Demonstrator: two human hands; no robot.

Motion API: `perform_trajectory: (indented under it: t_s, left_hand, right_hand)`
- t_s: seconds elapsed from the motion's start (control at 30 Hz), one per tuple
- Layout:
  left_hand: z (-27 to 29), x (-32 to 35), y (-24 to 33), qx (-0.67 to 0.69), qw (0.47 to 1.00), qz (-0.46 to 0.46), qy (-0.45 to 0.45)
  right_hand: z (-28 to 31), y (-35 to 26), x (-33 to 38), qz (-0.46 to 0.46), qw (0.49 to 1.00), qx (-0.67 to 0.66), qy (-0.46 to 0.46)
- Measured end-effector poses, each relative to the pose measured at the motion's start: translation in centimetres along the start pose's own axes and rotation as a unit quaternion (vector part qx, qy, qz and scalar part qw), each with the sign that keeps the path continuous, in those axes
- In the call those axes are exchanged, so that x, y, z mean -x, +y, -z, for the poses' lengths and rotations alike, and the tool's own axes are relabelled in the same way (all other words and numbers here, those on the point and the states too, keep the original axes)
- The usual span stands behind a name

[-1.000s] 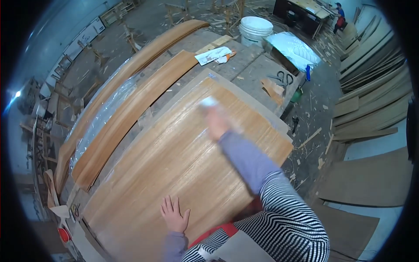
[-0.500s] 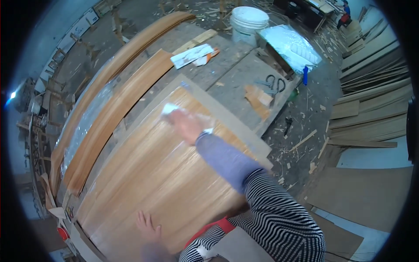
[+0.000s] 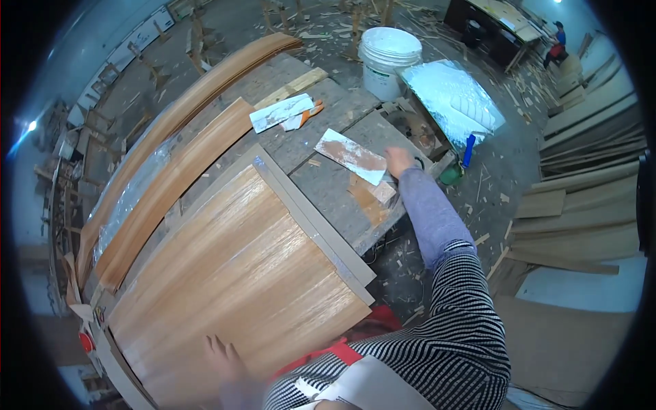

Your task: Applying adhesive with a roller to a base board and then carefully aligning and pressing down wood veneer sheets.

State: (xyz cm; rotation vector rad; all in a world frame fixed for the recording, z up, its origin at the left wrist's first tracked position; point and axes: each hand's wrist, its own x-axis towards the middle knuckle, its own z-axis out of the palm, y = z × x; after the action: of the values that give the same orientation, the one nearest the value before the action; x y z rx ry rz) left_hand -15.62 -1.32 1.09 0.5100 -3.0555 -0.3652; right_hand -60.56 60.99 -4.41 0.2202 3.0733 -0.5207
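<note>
Right hand (image 3: 398,162) stretched out to far side of workbench (image 3: 321,181), fingers closed on end of flat glue-smeared board (image 3: 354,156) lying on bench top. Left hand (image 3: 222,355) open, fingers spread flat on near edge of veneer sheet (image 3: 232,273). Veneer sheet covers panel at bench left. White bucket (image 3: 388,58) beyond bench; blue-handled roller (image 3: 469,150) just right of hand. Scraper (image 3: 301,117) with orange handle on bench, well apart.

Right hand (image 3: 398,162) on smeared board (image 3: 352,156) (white-streaked), left hand (image 3: 222,355) on veneer sheet (image 3: 239,273)
</note>
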Motion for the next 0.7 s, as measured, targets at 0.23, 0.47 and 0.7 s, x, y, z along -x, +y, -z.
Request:
perform_trajectory:
  t_s: [0.23,0.47,0.7]
  left_hand:
    - [-3.2,8.1,1.8,0.031,0.993,0.115,0.023]
    - [-3.6,12.2,-2.4,-0.015,0.961,0.241,0.136]
    - [-3.1,14.6,-16.6,0.056,0.882,0.399,0.243]
  right_hand:
    - [-4.4,-0.4,1.6,0.113,0.992,0.015,0.05]
    - [-3.6,7.7,-2.8,0.213,0.962,0.157,-0.069]
    - [4.1,6.3,-4.5,0.212,0.955,0.185,0.092]
